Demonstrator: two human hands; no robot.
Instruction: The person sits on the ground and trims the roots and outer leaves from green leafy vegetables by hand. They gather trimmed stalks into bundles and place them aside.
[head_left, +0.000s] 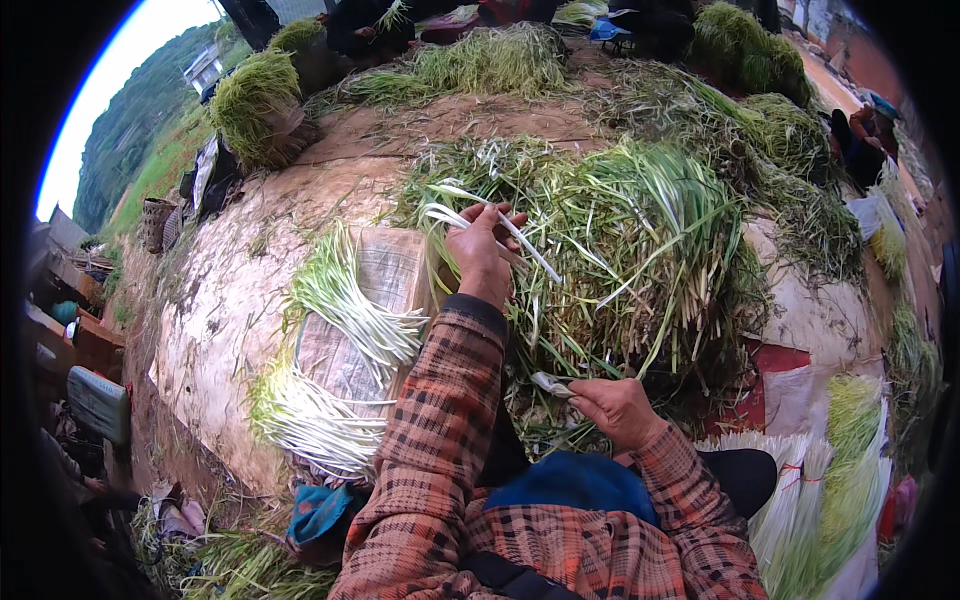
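Observation:
My left hand (480, 247) is raised over the middle of the ground, its fingers closed around a few white stalks (536, 244) of a long leafy vegetable. Lower and to the right, my right hand (619, 412) pinches a crumpled whitish scrap (551, 385), perhaps a peeled leaf sheath. Just beyond both hands lies a big heap of green-leaved stalks (675, 225) with brown, withered bases. To the left, two bundles of clean white stalks, the upper bundle (375, 322) and the lower bundle (322, 427), rest on a flat woven sack (390, 262).
Tied white bundles (787, 480) lie at my right beside yellow-green stalks (851, 442). Leaf waste (795, 195) spreads along the far right. An upright leafy bundle (255, 105) stands at the far left. Other people (371, 30) sit at the back. A stool (97, 405) is at left.

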